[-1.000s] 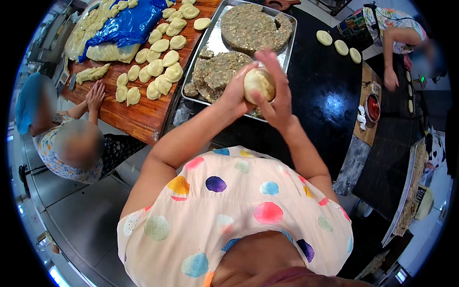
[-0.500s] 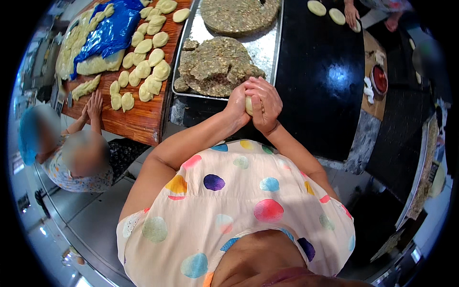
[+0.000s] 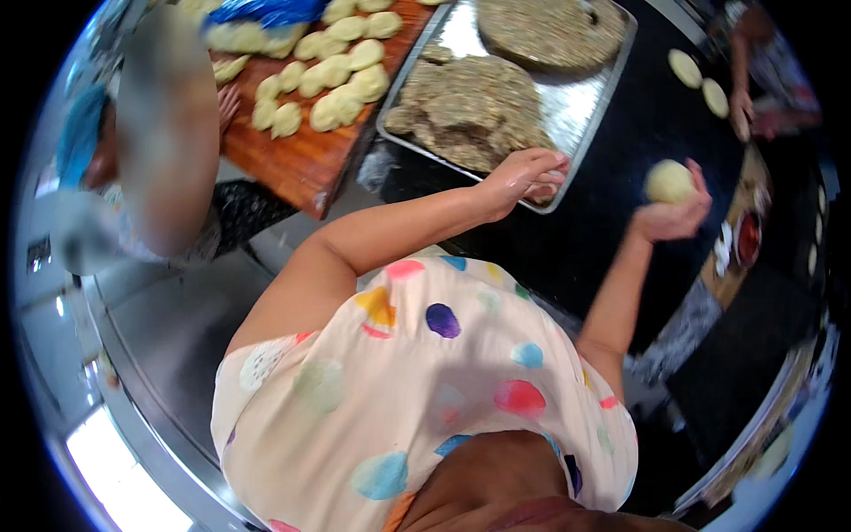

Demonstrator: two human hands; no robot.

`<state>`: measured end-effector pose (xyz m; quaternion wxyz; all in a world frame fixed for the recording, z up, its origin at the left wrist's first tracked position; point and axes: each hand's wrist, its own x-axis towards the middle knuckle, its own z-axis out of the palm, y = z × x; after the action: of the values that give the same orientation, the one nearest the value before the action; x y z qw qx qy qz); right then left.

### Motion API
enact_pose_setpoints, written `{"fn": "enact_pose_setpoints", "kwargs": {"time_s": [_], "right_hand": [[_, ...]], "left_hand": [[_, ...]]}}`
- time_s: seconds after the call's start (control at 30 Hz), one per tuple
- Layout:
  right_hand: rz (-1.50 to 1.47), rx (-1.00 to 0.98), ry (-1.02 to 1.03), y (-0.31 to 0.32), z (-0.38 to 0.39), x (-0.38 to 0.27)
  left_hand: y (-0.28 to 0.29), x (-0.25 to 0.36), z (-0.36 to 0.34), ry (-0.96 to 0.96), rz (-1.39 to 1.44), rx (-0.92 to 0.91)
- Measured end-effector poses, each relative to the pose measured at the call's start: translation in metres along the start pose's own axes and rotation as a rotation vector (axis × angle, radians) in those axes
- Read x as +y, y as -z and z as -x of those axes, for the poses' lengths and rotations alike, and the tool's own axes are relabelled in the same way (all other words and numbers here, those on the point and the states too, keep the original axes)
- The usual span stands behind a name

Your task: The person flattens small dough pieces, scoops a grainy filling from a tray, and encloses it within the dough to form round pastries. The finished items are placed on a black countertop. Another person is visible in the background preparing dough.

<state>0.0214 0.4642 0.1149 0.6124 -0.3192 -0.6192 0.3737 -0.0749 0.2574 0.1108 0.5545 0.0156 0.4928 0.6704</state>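
My right hand (image 3: 675, 213) holds a pale, round dough ball (image 3: 669, 180) in its palm over the black worktop (image 3: 638, 115). My left hand (image 3: 523, 180) is over the lower right corner of a metal tray (image 3: 581, 93), fingers curled beside a crumbly mound of speckled brown filling (image 3: 465, 111); whether they hold anything is hidden. A second, rounder slab of the filling (image 3: 545, 27) lies at the top of the tray.
A wooden board (image 3: 292, 173) at left holds several pale dough pieces (image 3: 363, 80) and blue plastic (image 3: 257, 12). A co-worker (image 3: 84, 146) is beside it. Another person (image 3: 767, 71) works at upper right near flat dough rounds (image 3: 684, 68) and a red bowl (image 3: 747, 238).
My hands have come apart from being cupped round the ball. The ball has moved right in my right hand; my left hand is at the tray's corner. The view has shifted.
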Motion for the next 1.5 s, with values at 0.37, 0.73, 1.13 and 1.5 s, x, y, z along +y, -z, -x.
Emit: {"fn": "enact_pose_setpoints", "kwargs": {"time_s": [0.37, 0.73, 1.13, 1.5], "right_hand": [[0.300, -0.696, -0.006, -0.056, 0.002, 0.101], [0.291, -1.309, -0.190, -0.377, 0.253, 0.005], [0.503, -1.351, -0.495, -0.427, 0.291, -0.026], [-0.288, -1.106, -1.214, -0.307, 0.262, -0.070]], "left_hand": [[0.275, 0.046, 0.076, -0.517, -0.236, 0.840], [0.449, 0.196, -0.011, -0.638, -1.329, 1.004], [0.470, 0.241, -0.092, -0.084, -1.415, 0.884], [0.416, 0.191, -0.032, -0.635, -0.397, 0.667]]}}
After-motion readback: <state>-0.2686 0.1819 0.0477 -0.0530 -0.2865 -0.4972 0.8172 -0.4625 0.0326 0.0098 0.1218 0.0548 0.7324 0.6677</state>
